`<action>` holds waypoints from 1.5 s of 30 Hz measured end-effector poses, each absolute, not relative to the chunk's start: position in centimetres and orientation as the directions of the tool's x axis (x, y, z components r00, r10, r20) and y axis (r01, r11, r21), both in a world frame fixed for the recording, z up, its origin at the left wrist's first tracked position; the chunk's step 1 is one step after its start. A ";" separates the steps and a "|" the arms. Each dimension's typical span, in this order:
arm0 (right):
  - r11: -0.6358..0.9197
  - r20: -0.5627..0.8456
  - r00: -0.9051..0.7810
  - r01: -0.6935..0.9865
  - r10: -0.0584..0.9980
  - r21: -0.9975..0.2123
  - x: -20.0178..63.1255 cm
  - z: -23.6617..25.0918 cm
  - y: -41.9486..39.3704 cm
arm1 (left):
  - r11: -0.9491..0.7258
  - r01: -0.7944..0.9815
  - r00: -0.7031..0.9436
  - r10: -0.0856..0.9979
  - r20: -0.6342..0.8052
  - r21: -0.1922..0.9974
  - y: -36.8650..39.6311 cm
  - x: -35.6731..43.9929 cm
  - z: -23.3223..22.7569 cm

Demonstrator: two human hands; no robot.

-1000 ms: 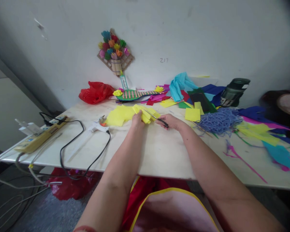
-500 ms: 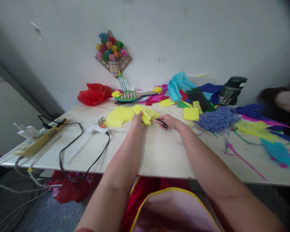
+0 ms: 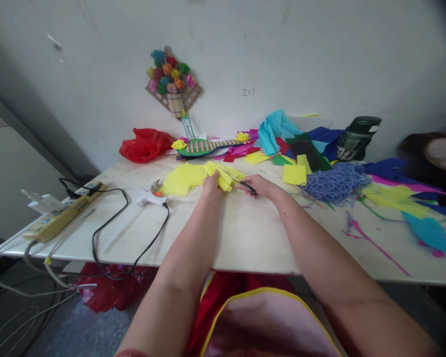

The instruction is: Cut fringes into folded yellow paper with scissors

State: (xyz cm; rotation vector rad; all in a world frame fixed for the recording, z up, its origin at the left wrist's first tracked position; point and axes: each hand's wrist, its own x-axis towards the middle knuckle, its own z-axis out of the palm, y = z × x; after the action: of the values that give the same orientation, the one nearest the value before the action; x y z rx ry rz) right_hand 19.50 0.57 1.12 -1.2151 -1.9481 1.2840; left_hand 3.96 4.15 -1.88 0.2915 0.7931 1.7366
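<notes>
Yellow crepe paper (image 3: 184,179) stretches over the middle of the table, its right end folded in layers. My left hand (image 3: 211,184) is closed on that folded end, thumb on top. From the right, my right hand (image 3: 259,186) grips the dark handles of a pair of scissors (image 3: 250,188). The scissors' thin blades point left and lie against the folded paper near my left fingers. Whether the blades are spread or closed is too small to tell.
A white glue gun (image 3: 148,197) with its black cord lies left, near a yellow power strip (image 3: 61,210). Blue shredded strands (image 3: 332,183), coloured sheets and a dark bottle (image 3: 358,139) are on the right. A red plastic bag (image 3: 145,145) and a decorated green piece (image 3: 208,146) stand behind.
Both hands, the scissors and the yellow paper keep nearly the same places. The whole view has shifted very slightly.
</notes>
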 end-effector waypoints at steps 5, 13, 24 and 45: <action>0.165 -0.045 -0.473 0.392 0.880 -0.905 19.5 0.8 0.8 | -0.118 -0.757 -0.324 0.922 -0.212 0.642 4.0 4.0 -1.8; 0.164 -0.038 -0.476 0.377 0.878 -0.911 19.6 0.5 1.0 | -0.129 -0.763 -0.324 0.924 -0.203 0.633 4.2 3.8 -1.9; 0.107 -0.098 -0.466 0.394 0.880 -0.913 19.6 1.4 0.1 | -0.110 -0.751 -0.294 0.938 -0.181 0.652 3.9 4.4 -1.6; 0.101 -0.086 -0.441 0.384 0.893 -0.918 19.6 1.1 0.5 | -0.118 -0.723 -0.291 0.946 -0.145 0.681 3.9 4.6 -1.8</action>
State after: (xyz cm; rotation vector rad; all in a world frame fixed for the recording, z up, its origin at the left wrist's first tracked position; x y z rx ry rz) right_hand 19.64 0.51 1.12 -1.2449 -1.8805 1.3212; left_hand 4.55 3.90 -1.78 0.3875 0.7906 1.7101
